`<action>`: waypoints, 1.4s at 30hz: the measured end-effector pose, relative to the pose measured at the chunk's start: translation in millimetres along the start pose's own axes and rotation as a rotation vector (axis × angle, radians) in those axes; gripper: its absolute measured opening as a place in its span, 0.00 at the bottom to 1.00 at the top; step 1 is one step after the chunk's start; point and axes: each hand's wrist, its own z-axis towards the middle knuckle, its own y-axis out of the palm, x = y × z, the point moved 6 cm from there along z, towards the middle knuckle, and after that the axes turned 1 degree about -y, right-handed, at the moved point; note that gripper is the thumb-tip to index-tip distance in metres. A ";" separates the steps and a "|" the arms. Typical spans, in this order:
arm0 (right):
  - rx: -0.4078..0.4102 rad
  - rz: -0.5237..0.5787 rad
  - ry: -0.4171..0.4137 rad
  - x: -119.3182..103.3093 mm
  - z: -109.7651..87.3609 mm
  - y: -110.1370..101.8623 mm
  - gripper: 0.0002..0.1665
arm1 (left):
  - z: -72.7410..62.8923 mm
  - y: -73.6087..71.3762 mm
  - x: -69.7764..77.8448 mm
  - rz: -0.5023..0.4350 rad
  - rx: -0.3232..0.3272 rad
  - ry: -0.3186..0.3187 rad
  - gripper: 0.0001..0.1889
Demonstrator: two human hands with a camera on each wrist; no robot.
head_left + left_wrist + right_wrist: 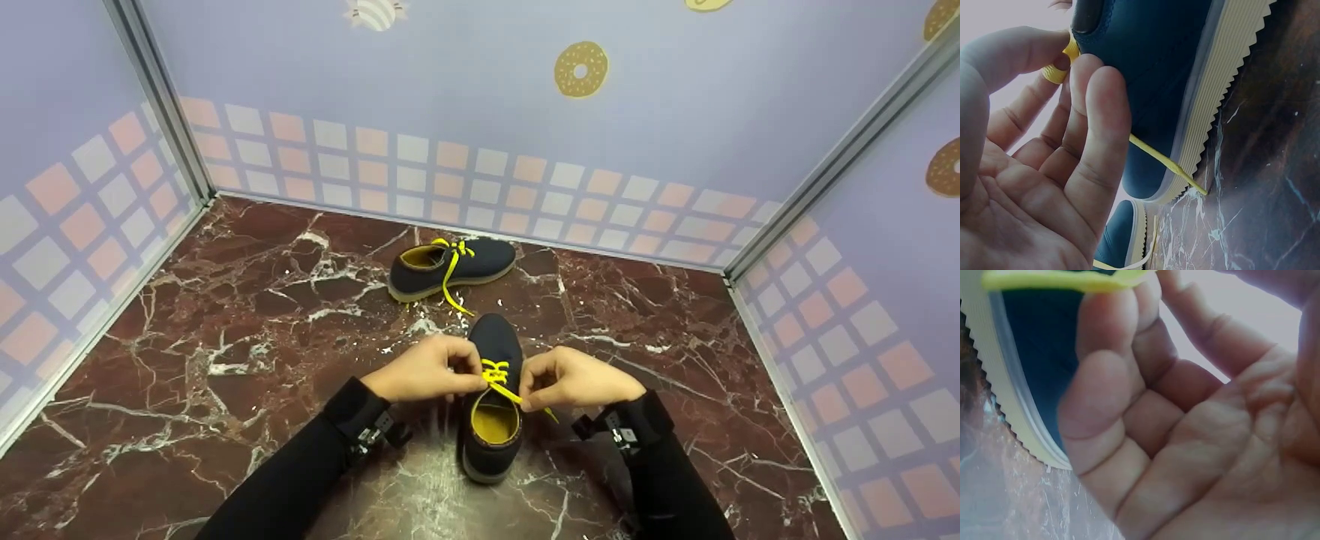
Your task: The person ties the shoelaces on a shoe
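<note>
A dark shoe (496,341) with a yellow lining stands upright on the floor, toe pointing away from me. Its yellow shoelace (506,394) crosses over the opening between my two hands. On the shoe's left side, my left hand (429,369) pinches the lace between thumb and fingertips; the left wrist view shows a curl of yellow lace (1054,74) at those tips. From the right, my right hand (579,377) grips the other stretch, with a loose end hanging past the fingers. A yellow strand (1055,280) runs to its fingertips in the right wrist view.
Beyond the first shoe, a matching dark shoe (487,262) lies sideways to me, its yellow lace (448,289) trailing onto the floor. The marbled floor (262,360) is bounded by printed panels (480,90) at the back and both sides, joined by metal posts.
</note>
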 end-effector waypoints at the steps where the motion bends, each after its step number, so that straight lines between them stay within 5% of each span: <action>1: 0.002 0.003 0.007 1.5 -0.1 -0.5 0.05 | -0.1 0.1 0.2 0.002 0.000 0.002 0.05; 14: 0.123 0.026 0.122 17.7 3.7 -5.8 0.03 | -0.7 0.0 2.1 -0.019 -0.001 -0.007 0.06; 24: 0.307 -0.079 0.185 18.7 6.0 -12.8 0.10 | 0.3 0.3 0.2 -0.004 0.004 -0.010 0.06; 42: 0.311 -0.260 0.184 -10.5 1.0 0.3 0.12 | -0.2 1.2 0.0 -0.011 0.004 -0.009 0.06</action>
